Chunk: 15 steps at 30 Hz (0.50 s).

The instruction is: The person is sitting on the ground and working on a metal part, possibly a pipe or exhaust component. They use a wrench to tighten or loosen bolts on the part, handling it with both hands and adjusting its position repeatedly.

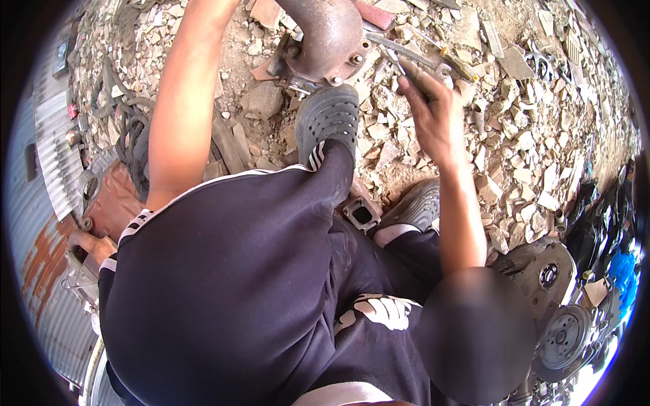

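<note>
A rusty curved pipe elbow (332,34) with a bolted flange stands on the rubble at the top of the view. A bolt (357,59) sits in its flange. My right hand (433,101) is just right of it, fingers pinched round a thin silver tool (393,59) whose kind I cannot make out. Close to those fingers lies a long spanner (413,54). My left forearm (186,101) reaches up past the frame's top edge, so the left hand is hidden. Below the elbow rests my grey clog (330,118).
Between my feet lies a rusty pipe with a square flange (362,214). Broken stones (521,142) cover the ground. Dark hoses (135,128) and a reddish casting (115,196) are at left, beside corrugated metal sheets (54,149). A round metal pulley (564,336) stands among parts at lower right.
</note>
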{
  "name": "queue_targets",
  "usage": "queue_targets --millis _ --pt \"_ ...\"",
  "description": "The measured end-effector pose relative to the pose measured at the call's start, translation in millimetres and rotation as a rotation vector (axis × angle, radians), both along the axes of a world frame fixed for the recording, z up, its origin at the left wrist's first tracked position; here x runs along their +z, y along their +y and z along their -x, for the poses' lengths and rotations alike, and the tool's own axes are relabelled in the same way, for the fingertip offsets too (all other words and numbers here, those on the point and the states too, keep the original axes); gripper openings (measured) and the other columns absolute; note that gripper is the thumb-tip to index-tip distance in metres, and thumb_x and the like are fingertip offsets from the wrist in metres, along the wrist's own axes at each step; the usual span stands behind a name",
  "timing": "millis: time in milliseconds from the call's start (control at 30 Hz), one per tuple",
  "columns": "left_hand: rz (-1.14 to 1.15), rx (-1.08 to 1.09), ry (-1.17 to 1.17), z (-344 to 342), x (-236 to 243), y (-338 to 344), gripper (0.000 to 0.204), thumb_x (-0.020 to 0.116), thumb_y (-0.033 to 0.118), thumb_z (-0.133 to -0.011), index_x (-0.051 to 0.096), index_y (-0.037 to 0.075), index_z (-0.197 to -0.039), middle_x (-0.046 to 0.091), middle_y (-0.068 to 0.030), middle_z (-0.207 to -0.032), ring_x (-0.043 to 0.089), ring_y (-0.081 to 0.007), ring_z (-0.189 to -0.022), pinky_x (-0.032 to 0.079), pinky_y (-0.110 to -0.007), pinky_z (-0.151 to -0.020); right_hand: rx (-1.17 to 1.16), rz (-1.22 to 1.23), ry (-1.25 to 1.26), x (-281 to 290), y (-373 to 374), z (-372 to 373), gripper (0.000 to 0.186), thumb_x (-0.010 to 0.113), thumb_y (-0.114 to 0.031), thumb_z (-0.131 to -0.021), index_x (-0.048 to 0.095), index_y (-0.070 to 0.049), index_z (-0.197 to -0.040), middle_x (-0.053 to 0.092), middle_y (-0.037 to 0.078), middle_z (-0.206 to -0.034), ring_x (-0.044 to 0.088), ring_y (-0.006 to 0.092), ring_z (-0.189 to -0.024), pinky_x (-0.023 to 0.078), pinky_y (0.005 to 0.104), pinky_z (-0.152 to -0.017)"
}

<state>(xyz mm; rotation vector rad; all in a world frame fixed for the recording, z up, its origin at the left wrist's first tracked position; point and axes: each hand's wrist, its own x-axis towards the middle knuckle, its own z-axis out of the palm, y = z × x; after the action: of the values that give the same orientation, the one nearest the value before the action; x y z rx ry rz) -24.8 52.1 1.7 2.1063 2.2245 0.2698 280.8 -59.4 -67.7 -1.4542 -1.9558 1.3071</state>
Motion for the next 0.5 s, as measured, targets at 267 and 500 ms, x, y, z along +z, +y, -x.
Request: queue_targets --millis 267,500 --pt "0.005 0.018 0.031 -0.4 -1.7 2.8 0.05 0.054 0.046 -0.094 0.075 0.001 -0.086 0.069 -0.0295 -0.088 0.069 -0.0467 -0.089 0.053 -0.054 -0.081 0.392 -0.322 -0.086 -9.1 47.6 -11.4 0.034 0.067 -0.02 -0.097 0.073 -0.025 -0.129 0.068 0.013 -0.101 0.068 0.0335 -0.089 0.054 0.0452 -0.079" --pt "-0.001 0.001 0.042 -2.6 -2.5 3.7 0.049 0.054 0.045 -0.094 0.076 0.002 -0.086 0.07 -0.0287 -0.088 0.069 -0.0464 -0.089 0.053 -0.054 -0.081 0.571 -0.439 0.091 -5.8 83.8 -2.9 0.032 0.069 -0.016 -0.095 0.074 -0.014 -0.126 0.068 0.014 -0.1 0.068 0.0344 -0.087 0.053 0.0448 -0.08"
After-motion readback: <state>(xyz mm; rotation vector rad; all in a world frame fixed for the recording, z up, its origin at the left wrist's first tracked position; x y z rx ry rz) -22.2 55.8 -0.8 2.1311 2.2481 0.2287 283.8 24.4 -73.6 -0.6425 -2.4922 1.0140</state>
